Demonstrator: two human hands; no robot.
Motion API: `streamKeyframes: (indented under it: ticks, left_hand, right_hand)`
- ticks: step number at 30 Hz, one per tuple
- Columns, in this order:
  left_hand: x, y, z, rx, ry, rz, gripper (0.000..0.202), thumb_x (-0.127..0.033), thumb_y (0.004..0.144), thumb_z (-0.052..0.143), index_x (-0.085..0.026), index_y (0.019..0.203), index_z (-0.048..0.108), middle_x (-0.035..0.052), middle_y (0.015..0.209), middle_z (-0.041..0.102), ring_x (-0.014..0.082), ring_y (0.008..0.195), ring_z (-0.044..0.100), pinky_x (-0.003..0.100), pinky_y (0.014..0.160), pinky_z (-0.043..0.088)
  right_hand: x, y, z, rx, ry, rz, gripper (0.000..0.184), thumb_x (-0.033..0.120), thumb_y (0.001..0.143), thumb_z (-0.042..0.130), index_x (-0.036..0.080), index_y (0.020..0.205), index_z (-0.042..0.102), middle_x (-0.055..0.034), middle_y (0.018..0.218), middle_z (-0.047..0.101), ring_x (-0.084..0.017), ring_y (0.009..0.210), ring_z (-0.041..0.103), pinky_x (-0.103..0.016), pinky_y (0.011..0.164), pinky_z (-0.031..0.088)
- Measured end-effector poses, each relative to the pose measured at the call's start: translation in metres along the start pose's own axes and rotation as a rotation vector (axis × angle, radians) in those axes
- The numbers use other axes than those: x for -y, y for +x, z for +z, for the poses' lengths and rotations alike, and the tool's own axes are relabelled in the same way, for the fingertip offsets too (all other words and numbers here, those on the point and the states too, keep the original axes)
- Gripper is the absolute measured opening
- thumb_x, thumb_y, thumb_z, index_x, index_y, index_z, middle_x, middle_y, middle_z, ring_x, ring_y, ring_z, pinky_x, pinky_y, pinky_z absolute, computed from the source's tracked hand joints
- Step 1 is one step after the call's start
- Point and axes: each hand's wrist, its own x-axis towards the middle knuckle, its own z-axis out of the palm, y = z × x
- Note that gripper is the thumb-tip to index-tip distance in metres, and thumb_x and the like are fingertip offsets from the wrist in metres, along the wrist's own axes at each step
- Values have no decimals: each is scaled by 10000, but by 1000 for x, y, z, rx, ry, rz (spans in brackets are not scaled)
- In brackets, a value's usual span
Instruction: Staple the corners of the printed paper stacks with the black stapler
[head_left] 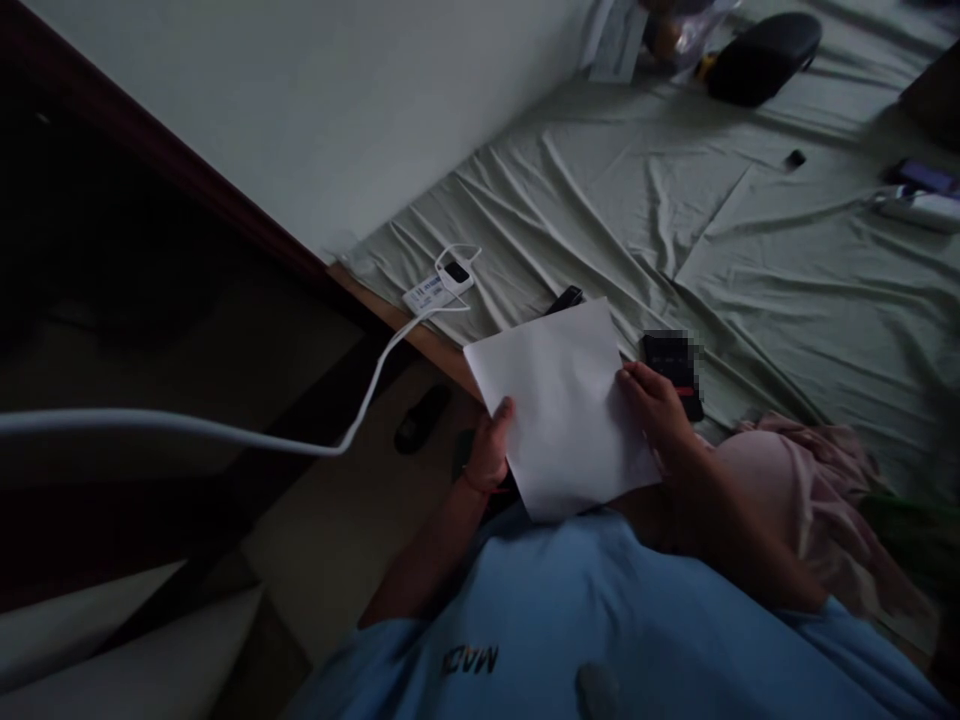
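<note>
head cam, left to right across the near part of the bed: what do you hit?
White charging cable → small white charger block → person's left hand → white paper sheet → right hand → crumpled pink cloth.

A wrinkled pale green bedsheet [750, 260] covers the bed. At its near-left corner lies a white charger [442, 285] trailing a white cable [225, 430]. A black case [761, 55] rests at its far edge; pink cloth [810, 480] lies bunched at its near side.

Green-sheeted bed [750, 270] with charger [441, 285], black case [763, 55], pink cloth [810, 480].
</note>
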Motion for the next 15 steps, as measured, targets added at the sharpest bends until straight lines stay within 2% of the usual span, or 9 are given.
streamKeyframes:
  ticks: [4, 7, 10, 15]
  left_hand:
    - [-1, 8, -3, -13, 1, -24, 585, -552, 685, 835, -138, 1078, 705, 105, 1032, 744, 289, 1002, 694, 387, 880, 564]
    - [-4, 16, -3, -44, 78, -1, 651, -617, 663, 820, -121, 1068, 702, 106, 959, 739, 272, 949, 691, 377, 854, 551]
    - [-7, 27, -4, -31, 215, 91, 622, -670, 703, 760, -135, 1016, 704, 74, 915, 718, 219, 875, 663, 329, 819, 523]
    - [-8, 49, -5, 28, 496, 312, 523, -680, 830, 621, -160, 787, 648, 12, 719, 587, 145, 705, 521, 248, 678, 417]
  right_hand:
    - [-4, -2, 1, 49, -50, 22, 416, 628, 860, 565, 219, 781, 566, 27, 620, 459, -121, 546, 377, -247, 479, 298]
    - [-11, -3, 1, 15, -145, -7, 441, 638, 861, 540, 219, 723, 529, 30, 602, 450, -125, 549, 381, -257, 504, 311]
    - [-17, -3, 3, -50, -231, -40, 427, 613, 877, 492, 222, 707, 518, 23, 604, 463, -138, 571, 410, -266, 536, 324]
    - [-23, -1, 3, -129, -315, -65, 359, 520, 885, 469, 225, 686, 515, 13, 593, 474, -154, 588, 433, -287, 576, 315]
